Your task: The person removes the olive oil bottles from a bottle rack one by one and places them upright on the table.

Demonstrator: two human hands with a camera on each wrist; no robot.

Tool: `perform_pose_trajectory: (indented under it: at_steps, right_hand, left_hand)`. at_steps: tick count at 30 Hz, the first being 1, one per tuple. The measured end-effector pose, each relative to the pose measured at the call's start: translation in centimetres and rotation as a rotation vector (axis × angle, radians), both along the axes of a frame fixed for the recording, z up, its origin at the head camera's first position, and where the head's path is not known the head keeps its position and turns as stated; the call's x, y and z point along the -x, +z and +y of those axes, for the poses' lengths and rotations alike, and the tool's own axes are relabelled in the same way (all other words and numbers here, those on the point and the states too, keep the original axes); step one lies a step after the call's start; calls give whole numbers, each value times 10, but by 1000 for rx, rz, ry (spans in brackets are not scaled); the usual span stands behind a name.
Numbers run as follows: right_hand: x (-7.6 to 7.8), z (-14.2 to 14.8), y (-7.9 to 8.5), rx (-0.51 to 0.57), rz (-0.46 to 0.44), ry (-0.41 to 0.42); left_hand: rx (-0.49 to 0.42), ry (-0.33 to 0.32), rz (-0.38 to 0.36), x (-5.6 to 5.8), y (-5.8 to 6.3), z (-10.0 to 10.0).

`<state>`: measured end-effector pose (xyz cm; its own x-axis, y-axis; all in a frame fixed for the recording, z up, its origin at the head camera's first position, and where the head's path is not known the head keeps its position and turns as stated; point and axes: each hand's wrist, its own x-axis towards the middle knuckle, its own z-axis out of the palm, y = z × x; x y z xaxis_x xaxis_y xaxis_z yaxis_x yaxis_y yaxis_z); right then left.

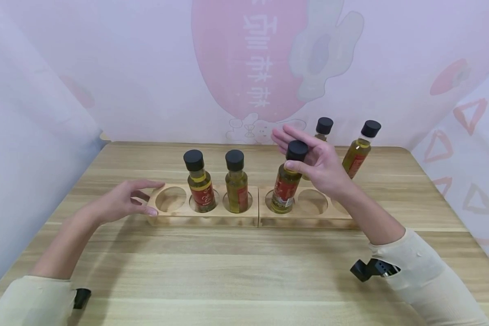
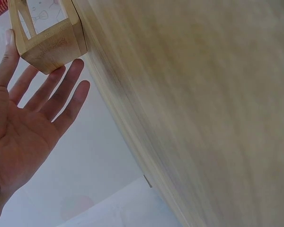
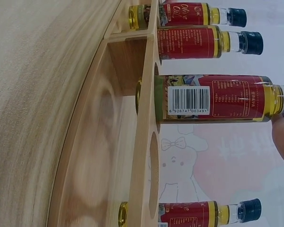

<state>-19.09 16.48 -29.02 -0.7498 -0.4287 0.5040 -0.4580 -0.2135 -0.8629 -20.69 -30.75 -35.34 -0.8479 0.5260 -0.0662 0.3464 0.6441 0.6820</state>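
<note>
Two wooden bottle racks with round holes stand end to end. At the left rack's [image 1: 146,217] outer end, my left hand [image 1: 128,201] holds the end across, thumb at the near corner and index finger at the far corner. My right hand [image 1: 323,167] pinches an olive oil bottle [image 3: 217,97] near its black cap, thumb in front and long fingers extended behind. That bottle leans slightly right, its base in the right rack's [image 1: 309,222] leftmost hole. Two more olive oil bottles, one in the middle hole [image 1: 202,194] and one on the right [image 1: 237,194], stand in the left rack.
Behind the right rack stand two further bottles, one partly hidden by my right hand [image 1: 324,127] and one farther right [image 1: 356,156]. A wood-grain table [image 1: 228,271] lies underneath. A printed curtain [image 1: 146,68] hangs along its back edge.
</note>
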Motion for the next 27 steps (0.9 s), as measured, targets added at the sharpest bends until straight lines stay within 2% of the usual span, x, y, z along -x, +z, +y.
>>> perform_pose_trajectory:
  at_steps: [10,27]
  right_hand:
    - [-2,-2,4,8,12,-17]
    - [0,-1,11,35,28,-28]
  left_hand:
    - [-8,-3,0,-3,0,0]
    - [-14,-8,-4,-1,-2,-1]
